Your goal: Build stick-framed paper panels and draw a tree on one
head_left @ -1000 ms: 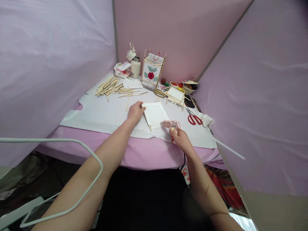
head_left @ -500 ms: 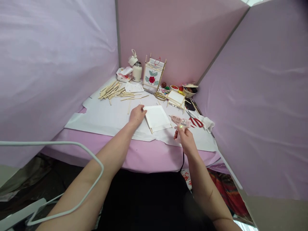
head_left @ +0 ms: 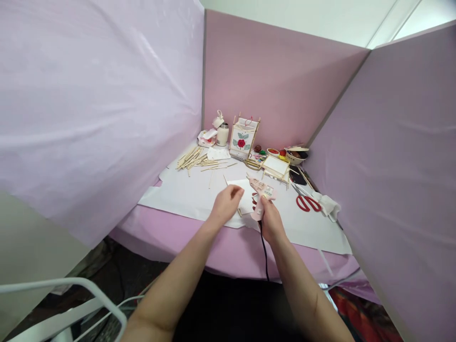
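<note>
My right hand (head_left: 272,220) is wrapped round the handle of a pale pink glue gun (head_left: 265,190), whose nozzle points up and to the left. A dark cord hangs from the handle. Beside the nozzle, my left hand (head_left: 225,205) has its thumb and fingers pinched together; whatever they may hold is too small to make out. Below both hands lies a white square panel (head_left: 247,205) with thin wooden sticks along its edges, partly covered by the hands and the gun.
A pile of wooden sticks (head_left: 192,159) lies to the left. Behind stand a cream bottle (head_left: 223,135) and a stick-framed lantern (head_left: 241,142) with a red flower. Toward the right are a small white-topped frame (head_left: 276,165), red-handled scissors (head_left: 308,204) and a crumpled white cloth (head_left: 329,207).
My left hand has left the panel's left edge and come right, up close to the glue gun's nozzle. The glue gun stays in my right hand. The camera view has shifted.
</note>
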A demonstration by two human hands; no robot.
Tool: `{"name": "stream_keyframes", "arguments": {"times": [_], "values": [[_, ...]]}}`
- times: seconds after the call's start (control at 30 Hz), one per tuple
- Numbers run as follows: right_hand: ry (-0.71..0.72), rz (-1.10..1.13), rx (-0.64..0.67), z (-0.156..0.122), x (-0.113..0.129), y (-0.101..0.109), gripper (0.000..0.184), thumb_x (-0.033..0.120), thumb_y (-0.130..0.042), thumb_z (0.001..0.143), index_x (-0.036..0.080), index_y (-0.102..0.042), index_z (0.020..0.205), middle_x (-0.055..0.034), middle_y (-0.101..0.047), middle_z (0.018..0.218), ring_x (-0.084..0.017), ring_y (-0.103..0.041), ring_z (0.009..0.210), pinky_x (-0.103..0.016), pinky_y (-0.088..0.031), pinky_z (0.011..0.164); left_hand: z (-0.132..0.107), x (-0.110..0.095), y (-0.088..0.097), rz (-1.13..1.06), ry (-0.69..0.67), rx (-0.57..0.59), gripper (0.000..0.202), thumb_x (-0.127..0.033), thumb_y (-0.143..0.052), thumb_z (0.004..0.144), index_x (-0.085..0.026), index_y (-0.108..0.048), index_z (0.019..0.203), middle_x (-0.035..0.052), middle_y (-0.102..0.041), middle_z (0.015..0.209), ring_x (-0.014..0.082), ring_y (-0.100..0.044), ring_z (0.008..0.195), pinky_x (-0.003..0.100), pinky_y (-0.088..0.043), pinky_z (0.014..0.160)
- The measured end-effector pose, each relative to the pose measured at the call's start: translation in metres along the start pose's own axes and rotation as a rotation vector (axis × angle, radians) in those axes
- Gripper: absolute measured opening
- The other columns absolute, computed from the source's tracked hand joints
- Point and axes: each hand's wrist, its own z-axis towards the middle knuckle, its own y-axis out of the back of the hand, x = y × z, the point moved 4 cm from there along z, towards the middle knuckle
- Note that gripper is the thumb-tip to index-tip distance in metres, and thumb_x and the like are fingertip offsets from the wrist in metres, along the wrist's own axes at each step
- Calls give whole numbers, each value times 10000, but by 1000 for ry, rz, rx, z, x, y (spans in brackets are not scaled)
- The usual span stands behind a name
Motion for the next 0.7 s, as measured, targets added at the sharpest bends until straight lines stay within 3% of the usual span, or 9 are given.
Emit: {"name": "stream_keyframes", "arguments": {"times": [0.1, 0.27, 0.37, 0.43, 0.5, 0.6, 0.7], "values": [[-56, 53, 151, -1, -10, -15, 454, 509, -693, 782, 207, -678, 1120, -55, -759, 1068, -238, -703, 975, -342, -555, 828, -31, -8, -14, -367, 87, 122, 282, -405, -575, 945, -177, -629, 1102, 59, -741, 908, 182, -708, 820, 272, -539, 717], [9, -1, 274, -6, -24, -30, 585, 635, -597, 862, 240, -609, 1293, -63, -673, 1327, -247, -633, 1204, -372, -520, 992, -50, 4, -30, -816, 333, 87, 622, -528, -789, 754, -200, -541, 1220, -3, -668, 786, 129, -623, 633, 215, -443, 546], [-5, -133, 398, -15, -31, -33, 719, 708, -472, 901, 221, -499, 1429, -105, -586, 1435, -256, -577, 1287, -404, -503, 1026, -48, 16, -19, -891, 375, 49, 612, -471, -847, 683, -232, -567, 1172, -11, -649, 799, 124, -623, 640, 217, -476, 558], [-20, -311, 467, -26, -34, -30, 779, 702, -469, 905, 220, -390, 1511, -126, -493, 1512, -255, -535, 1328, -421, -475, 1061, -42, 27, 4, -813, 399, -11, 532, -421, -812, 725, -243, -576, 1167, -10, -642, 819, 129, -635, 666, 235, -523, 600], [1, -528, 518, -41, -32, -23, 787, 659, -510, 906, 228, -336, 1541, -134, -407, 1560, -249, -491, 1358, -426, -438, 1099, -32, 40, 38, -630, 456, -79, 406, -372, -709, 819, -236, -577, 1178, 10, -651, 877, 134, -651, 704, 258, -562, 643], [56, -711, 691, -68, -24, -15, 696, 569, -534, 927, 208, -393, 1506, -155, -412, 1529, -249, -488, 1347, -432, -410, 1124, -15, 59, 98, -391, 522, -156, 328, -286, -614, 867, -215, -593, 1187, 26, -657, 916, 122, -628, 673, 246, -556, 605], [22, -753, 847, -89, -16, -6, 587, 497, -549, 944, 225, -454, 1455, -139, -457, 1484, -244, -507, 1323, -434, -415, 1122, -1, 79, 147, -222, 593, -234, 306, -237, -617, 828, -197, -625, 1132, 43, -668, 959, 142, -629, 689, 236, -520, 550]]}}
